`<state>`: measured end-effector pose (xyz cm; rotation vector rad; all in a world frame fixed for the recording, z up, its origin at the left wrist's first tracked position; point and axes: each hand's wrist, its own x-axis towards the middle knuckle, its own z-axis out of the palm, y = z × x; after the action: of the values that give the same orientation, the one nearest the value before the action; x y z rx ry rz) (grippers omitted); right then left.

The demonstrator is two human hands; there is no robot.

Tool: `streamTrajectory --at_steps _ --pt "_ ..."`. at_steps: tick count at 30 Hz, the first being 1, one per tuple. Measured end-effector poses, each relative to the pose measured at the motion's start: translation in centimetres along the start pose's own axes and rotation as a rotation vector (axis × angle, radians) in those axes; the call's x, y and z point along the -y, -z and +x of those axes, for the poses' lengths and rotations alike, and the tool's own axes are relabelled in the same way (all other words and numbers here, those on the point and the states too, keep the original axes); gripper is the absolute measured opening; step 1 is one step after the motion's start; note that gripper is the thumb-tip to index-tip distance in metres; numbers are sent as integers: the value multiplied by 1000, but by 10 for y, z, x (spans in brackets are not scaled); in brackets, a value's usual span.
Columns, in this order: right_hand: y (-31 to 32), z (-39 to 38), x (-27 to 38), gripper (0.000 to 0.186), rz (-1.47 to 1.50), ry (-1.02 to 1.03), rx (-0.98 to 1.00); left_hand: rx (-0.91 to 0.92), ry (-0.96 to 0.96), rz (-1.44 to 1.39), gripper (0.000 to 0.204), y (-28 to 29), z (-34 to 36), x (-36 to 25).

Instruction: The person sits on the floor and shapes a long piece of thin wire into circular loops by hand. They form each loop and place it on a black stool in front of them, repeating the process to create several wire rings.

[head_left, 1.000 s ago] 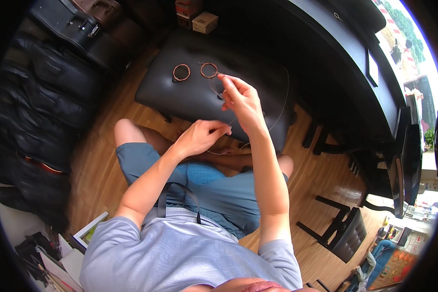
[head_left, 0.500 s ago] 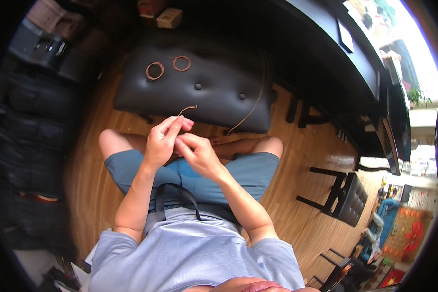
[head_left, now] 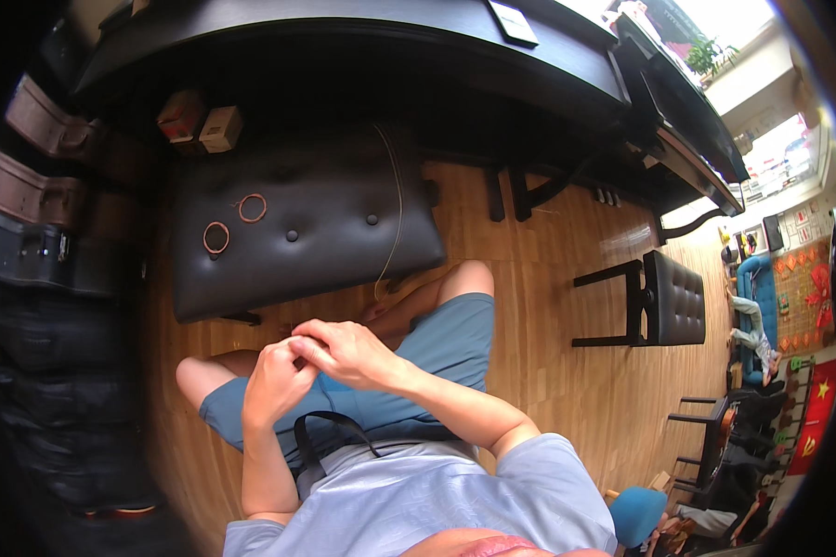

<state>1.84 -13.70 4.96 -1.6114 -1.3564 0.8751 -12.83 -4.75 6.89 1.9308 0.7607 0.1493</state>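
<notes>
My left hand (head_left: pixel 274 376) and my right hand (head_left: pixel 348 357) are pressed together above my lap, fingers closed and overlapping; whatever they hold is hidden. Beyond them is a black tufted leather bench (head_left: pixel 325 260). On its left half lie a copper-coloured coil of thin wire (head_left: pixel 216 224) and a second, similar coil (head_left: pixel 252 195). A long thin strand (head_left: pixel 398 213) runs across the bench's right side and hangs over the front edge.
A black piano-like cabinet (head_left: pixel 362 37) spans the back, beside small boxes (head_left: pixel 220 130). Dark cases (head_left: pixel 42 241) line the left. At right are a black padded stool (head_left: pixel 673 297), a person on a blue sofa (head_left: pixel 752 339) and another person (head_left: pixel 697 520) near a blue seat.
My right hand has moved down from the bench to join my left over my lap. The short strand end seen above my fingers earlier is no longer visible. The view has turned rightward.
</notes>
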Motion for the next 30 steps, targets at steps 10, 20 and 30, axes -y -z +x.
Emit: streamTrajectory --at_steps 10,20,30 --pt "40 -20 -33 41 1194 -234 506 -124 -220 -323 13 21 -2 17" --pt "31 -6 5 30 1583 115 -140 -216 -154 -166 19 -28 6 -5" --pt "41 -9 -11 21 29 258 163 -64 -233 254 14 9 -8 -32"
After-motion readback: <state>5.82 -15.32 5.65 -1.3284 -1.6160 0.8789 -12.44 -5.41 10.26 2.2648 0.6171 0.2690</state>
